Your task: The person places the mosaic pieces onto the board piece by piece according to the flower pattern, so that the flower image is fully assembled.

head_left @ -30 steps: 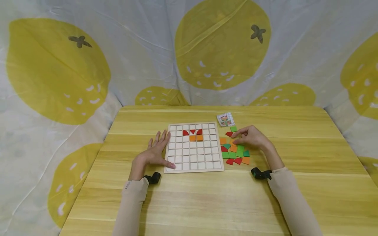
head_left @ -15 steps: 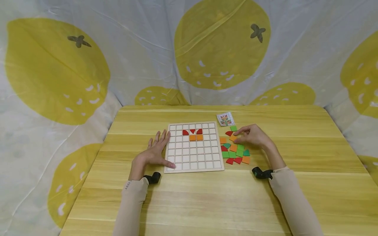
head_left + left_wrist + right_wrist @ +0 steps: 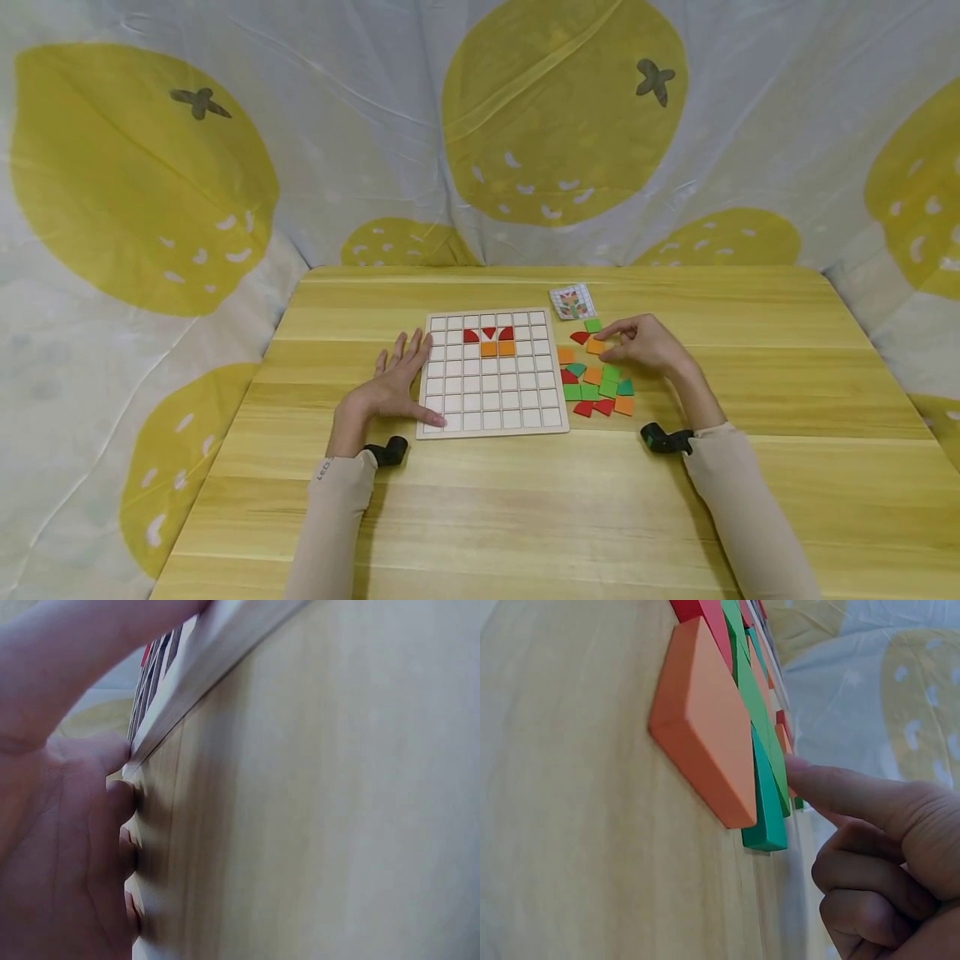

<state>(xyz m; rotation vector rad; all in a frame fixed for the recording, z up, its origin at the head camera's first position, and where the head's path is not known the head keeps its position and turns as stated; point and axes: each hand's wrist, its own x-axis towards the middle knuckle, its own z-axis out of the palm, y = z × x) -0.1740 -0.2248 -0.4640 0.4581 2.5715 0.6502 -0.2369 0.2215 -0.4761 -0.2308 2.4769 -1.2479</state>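
Observation:
A wooden grid board (image 3: 491,400) lies on the table; red and orange tiles fill some squares near its top. My left hand (image 3: 390,392) is spread at the board's left side, with the thumb over its lower left corner and the fingertips by the left edge. My right hand (image 3: 647,346) pinches an orange square tile (image 3: 596,346) between thumb and index finger, beside a red quarter-round tile (image 3: 580,337). In the right wrist view, the other fingers (image 3: 862,881) are curled, and nearer tiles partly hide the pinched one.
Loose green, teal, red and orange tiles (image 3: 590,392) lie in a cluster right of the board. A small printed pattern card (image 3: 573,302) lies above them. Behind the table (image 3: 525,517) hangs a lemon-print cloth (image 3: 375,125).
The orange square has shifted a little away from the cluster, towards the back, with my right fingers on it. My left hand and the board stay in place.

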